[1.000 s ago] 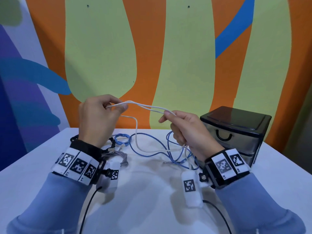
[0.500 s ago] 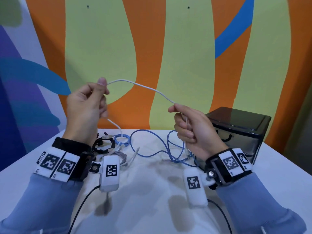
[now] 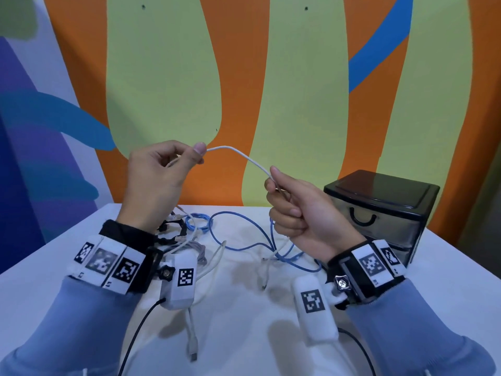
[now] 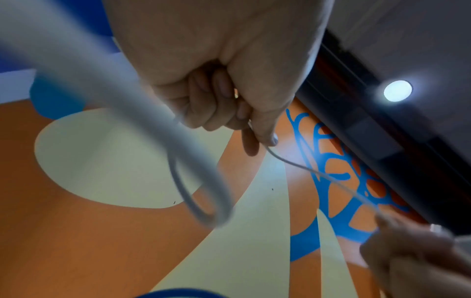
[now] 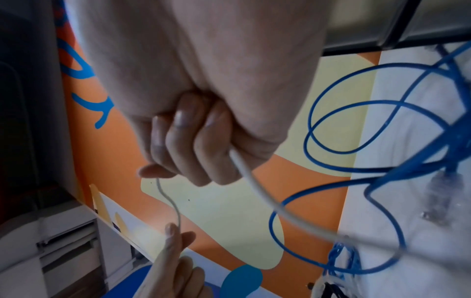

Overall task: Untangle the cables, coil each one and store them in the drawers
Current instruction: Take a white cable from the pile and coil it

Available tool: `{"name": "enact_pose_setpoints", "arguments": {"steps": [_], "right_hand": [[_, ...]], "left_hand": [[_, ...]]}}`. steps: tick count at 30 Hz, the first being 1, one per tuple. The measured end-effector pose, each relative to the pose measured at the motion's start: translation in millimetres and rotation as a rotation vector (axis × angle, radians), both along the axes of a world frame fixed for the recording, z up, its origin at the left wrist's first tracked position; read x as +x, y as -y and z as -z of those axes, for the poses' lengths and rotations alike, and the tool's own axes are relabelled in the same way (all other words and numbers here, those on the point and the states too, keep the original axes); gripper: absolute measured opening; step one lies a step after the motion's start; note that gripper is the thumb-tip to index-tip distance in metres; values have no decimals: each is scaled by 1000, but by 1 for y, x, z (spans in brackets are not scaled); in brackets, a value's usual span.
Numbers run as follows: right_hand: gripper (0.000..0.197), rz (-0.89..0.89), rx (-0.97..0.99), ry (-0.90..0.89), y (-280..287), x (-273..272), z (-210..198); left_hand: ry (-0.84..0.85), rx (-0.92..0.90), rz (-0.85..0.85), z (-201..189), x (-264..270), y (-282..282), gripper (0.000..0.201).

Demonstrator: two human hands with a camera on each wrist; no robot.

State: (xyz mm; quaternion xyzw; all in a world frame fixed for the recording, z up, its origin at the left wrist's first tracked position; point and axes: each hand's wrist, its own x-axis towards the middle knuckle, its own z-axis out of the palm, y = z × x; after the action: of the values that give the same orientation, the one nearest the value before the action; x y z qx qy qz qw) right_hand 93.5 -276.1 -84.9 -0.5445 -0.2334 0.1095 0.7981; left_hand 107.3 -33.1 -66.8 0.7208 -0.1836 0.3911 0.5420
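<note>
— When I looked in, my left hand [image 3: 160, 180] pinched the white cable [image 3: 238, 156] between thumb and finger, up in the air over the desk [image 3: 244, 335]. My right hand [image 3: 301, 210] was curled round the same cable, a little lower and to the side.

— Why did you hold it up like that?

— I think it was so the short piece between my hands hung free and I could see where it ran. The rest dropped from both fists back down to the pile. From the left wrist view, a loop [image 4: 193, 193] of it hung under my left hand.

— What else was down there?

— The blue cable [image 3: 238, 240] lay in big loops on the desk, under and between my hands. A black bundle [image 3: 173, 232] sat near my left wrist, and a white plug end [image 3: 193, 348] lay near me.

— And the drawers?

— The black drawers [image 3: 379, 213] stood at the right, closed, just beside my right wrist. No cable was coiled. The blue loops crossed the white one, so a hard pull might drag them along.
</note>
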Motion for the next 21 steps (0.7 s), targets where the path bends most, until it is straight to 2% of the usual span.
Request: {"name": "enact_pose_setpoints", "arguments": {"steps": [5, 9, 11, 14, 16, 19, 21], "right_hand": [[35, 3, 86, 8, -1, -3, -3], [42, 47, 143, 13, 3, 0, -4], [40, 66, 153, 4, 3, 1, -3], [35, 56, 163, -8, 3, 0, -3], [37, 44, 114, 3, 3, -4, -5], [41, 44, 5, 28, 0, -8, -7], [34, 43, 6, 28, -2, -8, -5]], "left_hand": [[-83, 244, -170, 9, 7, 9, 35], [-182, 425, -74, 13, 7, 16, 33], [-160, 381, -61, 11, 6, 19, 29], [-71, 155, -118, 8, 9, 16, 28], [-9, 86, -148, 7, 8, 14, 29], [84, 159, -143, 8, 3, 17, 28], [125, 226, -103, 9, 0, 22, 25]]}}
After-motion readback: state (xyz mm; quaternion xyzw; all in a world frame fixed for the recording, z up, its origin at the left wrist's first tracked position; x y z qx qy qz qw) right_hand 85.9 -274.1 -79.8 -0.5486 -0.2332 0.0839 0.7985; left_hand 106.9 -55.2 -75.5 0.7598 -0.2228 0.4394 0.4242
